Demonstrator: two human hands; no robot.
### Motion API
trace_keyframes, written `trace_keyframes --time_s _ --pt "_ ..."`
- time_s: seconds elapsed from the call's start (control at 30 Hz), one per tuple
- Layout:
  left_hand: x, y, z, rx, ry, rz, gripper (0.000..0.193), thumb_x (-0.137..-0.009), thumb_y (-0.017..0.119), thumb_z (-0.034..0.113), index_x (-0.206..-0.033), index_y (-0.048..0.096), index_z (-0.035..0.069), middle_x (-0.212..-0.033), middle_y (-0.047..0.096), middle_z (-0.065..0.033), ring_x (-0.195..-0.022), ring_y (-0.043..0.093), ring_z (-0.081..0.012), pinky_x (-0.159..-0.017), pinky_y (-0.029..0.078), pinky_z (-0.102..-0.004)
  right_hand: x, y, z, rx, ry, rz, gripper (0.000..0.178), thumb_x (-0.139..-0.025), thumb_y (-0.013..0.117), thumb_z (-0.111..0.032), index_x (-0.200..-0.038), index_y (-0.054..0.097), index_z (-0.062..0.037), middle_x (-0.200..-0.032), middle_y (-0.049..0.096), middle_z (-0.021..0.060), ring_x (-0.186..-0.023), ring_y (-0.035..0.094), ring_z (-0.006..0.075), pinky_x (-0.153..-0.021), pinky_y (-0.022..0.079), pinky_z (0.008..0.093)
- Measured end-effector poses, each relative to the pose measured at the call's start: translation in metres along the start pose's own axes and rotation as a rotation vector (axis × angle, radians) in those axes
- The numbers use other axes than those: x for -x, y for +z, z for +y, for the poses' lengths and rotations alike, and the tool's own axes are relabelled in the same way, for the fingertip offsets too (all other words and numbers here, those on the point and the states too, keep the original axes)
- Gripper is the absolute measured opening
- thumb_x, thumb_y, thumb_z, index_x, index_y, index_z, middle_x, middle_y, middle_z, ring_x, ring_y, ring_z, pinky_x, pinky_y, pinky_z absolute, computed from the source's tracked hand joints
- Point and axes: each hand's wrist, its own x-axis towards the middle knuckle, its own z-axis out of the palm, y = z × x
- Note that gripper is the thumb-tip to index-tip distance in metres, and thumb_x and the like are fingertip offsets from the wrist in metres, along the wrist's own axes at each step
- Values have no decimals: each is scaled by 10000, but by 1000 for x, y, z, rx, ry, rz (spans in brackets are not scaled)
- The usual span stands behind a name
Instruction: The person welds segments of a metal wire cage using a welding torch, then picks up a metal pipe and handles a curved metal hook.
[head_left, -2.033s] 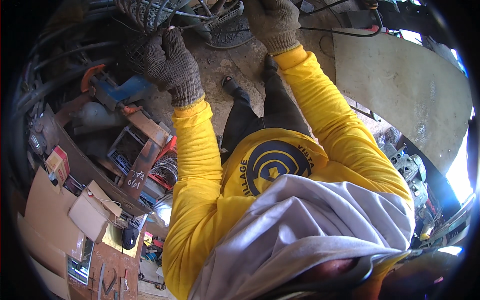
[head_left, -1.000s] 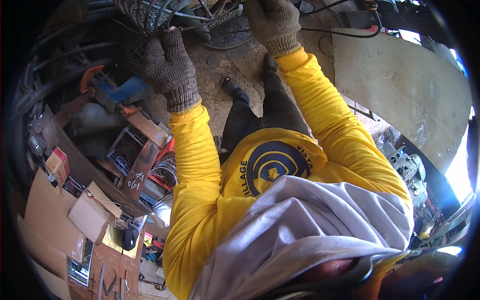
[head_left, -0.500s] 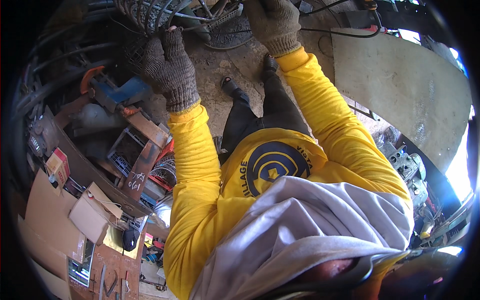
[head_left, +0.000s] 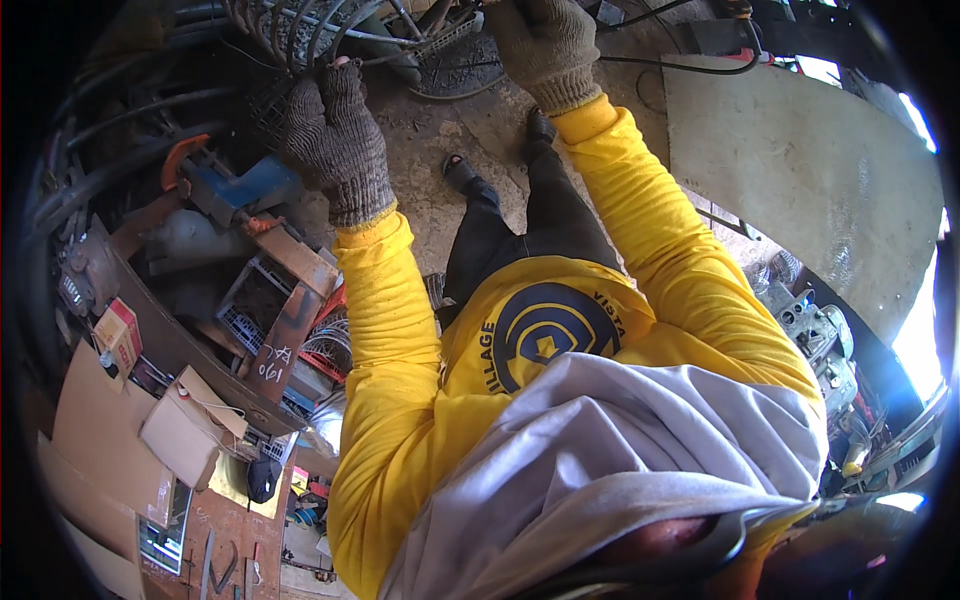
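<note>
My left hand (head_left: 341,148), in a grey-brown knitted glove, is closed at the lower end of a set of curved metal bars (head_left: 292,35), one bare fingertip showing. The bars bend in parallel loops, with a thin straight rod (head_left: 375,35) across them. My right hand (head_left: 548,52), in a similar glove, is closed at the top edge of the view. What it grips is cut off there. Beside it a black cable (head_left: 665,66) runs off to the right. Both my forearms are in yellow sleeves.
A large flat sheet (head_left: 800,170) lies at the right, with a metal engine-like part (head_left: 818,340) below it. At the left are an orange-and-blue tool (head_left: 235,190), cardboard (head_left: 100,430) and a workbench (head_left: 215,530). A round pan-like thing (head_left: 455,80) sits on the floor (head_left: 430,135).
My left hand has shifted very slightly left and down. The curved bars moved a little with it. My right hand stays almost in place.
</note>
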Motion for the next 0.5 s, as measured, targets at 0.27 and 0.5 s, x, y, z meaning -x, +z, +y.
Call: trace_keyframes --time_s 0.27,0.5 --pt "3 4 -1 86 -73 3 276 -907 749 205 -976 721 -61 -839 747 -131 -688 715 -182 -638 562 -296 0 -2 3 -72 71 -70 173 -878 694 -124 -1012 732 -23 -875 722 161 -761 714 298 -658 554 368" --pt "5 4 4 34 -13 68 313 -913 745 245 -961 719 -63 -817 741 -131 -669 704 -189 -623 550 -306 9 -2 7 -507 209 -29 205 -986 619 -173 -1104 676 -15 -879 691 81 -737 648 170 -654 521 310"
